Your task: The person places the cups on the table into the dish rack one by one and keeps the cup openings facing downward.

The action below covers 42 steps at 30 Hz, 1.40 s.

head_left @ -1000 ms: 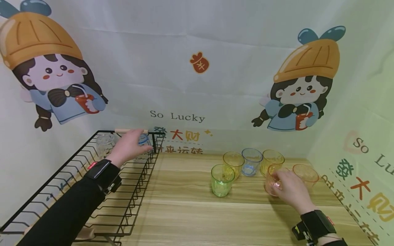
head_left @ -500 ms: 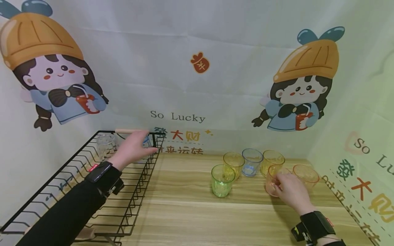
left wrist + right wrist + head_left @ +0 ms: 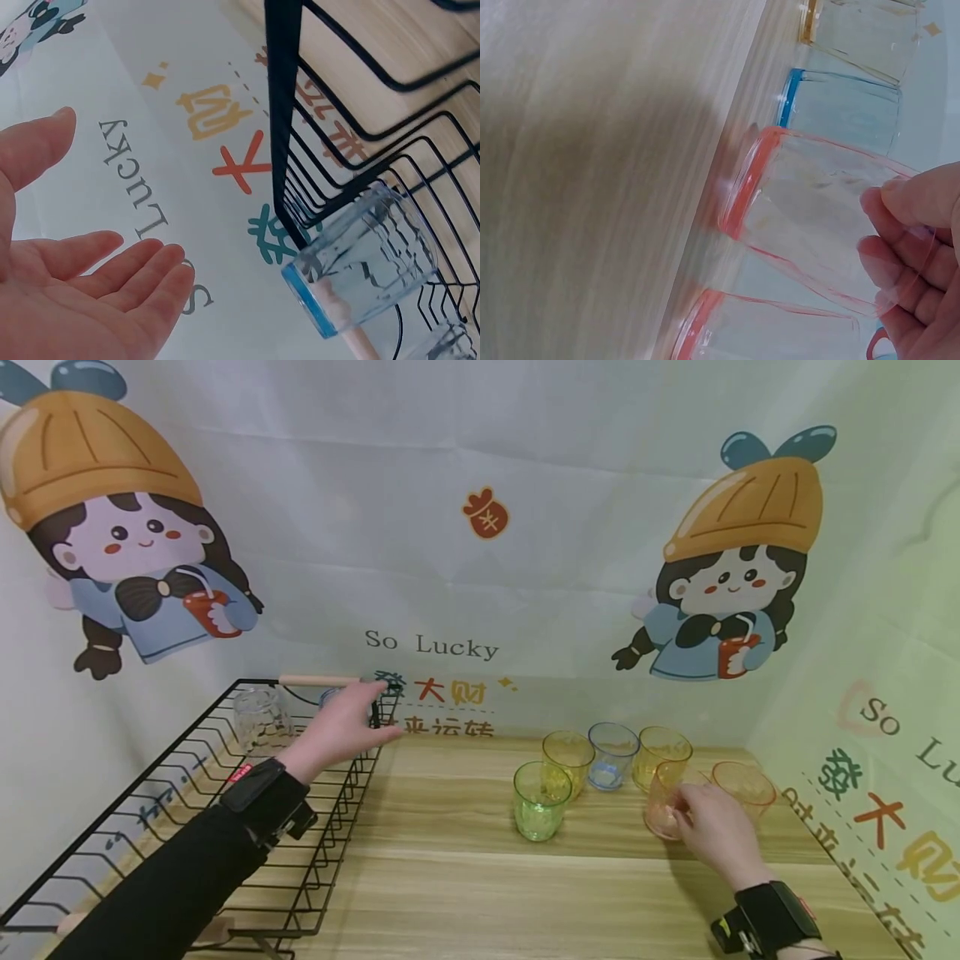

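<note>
Fingers (image 3: 919, 251) of my right hand (image 3: 716, 831) pinch a pinkish-orange glass (image 3: 810, 217) near its rim, upright at the right of the desk (image 3: 525, 902); the head view gives me mostly the back of that hand, the right wrist camera the thumb and fingertips at the glass. My left hand (image 3: 341, 727) has its fingers loosely extended, thumb apart. From the head it half hides a blue-tinted glass (image 3: 360, 262) in the wire rack (image 3: 283, 75), which I see plainly, apart from the palm, through the left wrist. Only the head view shows me the green glass (image 3: 540, 814).
</note>
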### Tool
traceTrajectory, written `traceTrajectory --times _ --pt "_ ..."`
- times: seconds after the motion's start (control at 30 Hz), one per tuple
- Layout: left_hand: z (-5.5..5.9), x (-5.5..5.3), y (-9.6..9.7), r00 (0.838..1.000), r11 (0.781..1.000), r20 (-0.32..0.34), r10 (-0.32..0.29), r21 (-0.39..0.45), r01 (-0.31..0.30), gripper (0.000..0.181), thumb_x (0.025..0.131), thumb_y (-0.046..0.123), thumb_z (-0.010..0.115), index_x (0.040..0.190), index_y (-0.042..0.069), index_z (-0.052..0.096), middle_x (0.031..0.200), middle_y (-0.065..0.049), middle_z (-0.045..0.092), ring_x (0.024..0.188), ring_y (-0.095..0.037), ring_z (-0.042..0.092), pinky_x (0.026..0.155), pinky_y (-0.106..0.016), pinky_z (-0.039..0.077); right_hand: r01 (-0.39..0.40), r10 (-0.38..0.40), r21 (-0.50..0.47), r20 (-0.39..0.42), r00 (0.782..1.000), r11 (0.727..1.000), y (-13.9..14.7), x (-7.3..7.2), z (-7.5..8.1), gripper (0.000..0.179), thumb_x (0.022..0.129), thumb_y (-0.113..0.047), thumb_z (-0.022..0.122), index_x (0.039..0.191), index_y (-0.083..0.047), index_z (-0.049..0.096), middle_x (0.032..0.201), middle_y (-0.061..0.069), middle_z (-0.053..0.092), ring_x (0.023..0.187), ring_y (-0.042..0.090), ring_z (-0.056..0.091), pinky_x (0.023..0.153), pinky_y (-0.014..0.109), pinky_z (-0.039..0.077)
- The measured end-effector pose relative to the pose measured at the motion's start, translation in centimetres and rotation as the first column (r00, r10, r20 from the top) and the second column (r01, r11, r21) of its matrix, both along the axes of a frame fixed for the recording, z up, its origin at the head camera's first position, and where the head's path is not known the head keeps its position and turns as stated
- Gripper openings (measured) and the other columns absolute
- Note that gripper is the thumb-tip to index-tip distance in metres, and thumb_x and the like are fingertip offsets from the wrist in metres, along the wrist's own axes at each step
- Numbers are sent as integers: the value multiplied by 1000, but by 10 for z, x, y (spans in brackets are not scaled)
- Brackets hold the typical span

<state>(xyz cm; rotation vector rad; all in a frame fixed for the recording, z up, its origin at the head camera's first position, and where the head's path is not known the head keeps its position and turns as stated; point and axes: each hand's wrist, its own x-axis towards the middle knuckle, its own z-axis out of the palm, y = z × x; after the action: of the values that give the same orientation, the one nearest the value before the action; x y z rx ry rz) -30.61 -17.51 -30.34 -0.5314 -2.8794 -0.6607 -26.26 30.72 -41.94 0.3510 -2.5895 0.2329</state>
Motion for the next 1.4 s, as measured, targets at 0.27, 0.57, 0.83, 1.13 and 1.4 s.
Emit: traceTrajectory --times 0.27,0.57,0.83,1.13,1.4 --pt "0 2 9 1000 1000 22 -10 12 9 76 90 34 63 148 1 27 149 -26 33 138 -44 29 115 -55 29 5 -6 -42 -20 1000 999 -1 5 4 11 77 -6 73 84 -7 65 76 5 67 68 21 58 60 38 48" --pt "2 3 15 999 999 21 -25 45 24 79 88 36 66 148 1 28 150 -25 32 139 -43 28 115 -54 29 -10 2 -89 -89 996 996 -3 9 16 13 77 -3 72 89 -4 67 79 8 69 69 24 60 58 38 48" --pt "4 5 16 1000 999 14 -21 47 20 82 86 38 67 148 1 28 150 -24 33 139 -41 29 115 -54 30 -32 10 -104 -205 979 994 -9 12 27 14 75 -2 73 88 -5 67 78 9 69 71 26 60 60 41 47" --pt "5 13 20 998 993 26 -56 107 53 85 86 42 67 150 8 23 154 -20 28 142 -38 25 117 -52 27 -70 36 -115 -280 959 991 -18 15 36 17 73 1 75 87 -3 66 79 11 69 74 29 62 65 44 49" --pt "8 20 25 997 986 32 -70 155 64 87 85 44 67 151 11 21 155 -18 26 142 -36 26 115 -51 30 -112 57 -140 -348 936 984 -30 17 46 19 74 2 74 90 0 65 80 14 69 76 30 61 71 44 48"
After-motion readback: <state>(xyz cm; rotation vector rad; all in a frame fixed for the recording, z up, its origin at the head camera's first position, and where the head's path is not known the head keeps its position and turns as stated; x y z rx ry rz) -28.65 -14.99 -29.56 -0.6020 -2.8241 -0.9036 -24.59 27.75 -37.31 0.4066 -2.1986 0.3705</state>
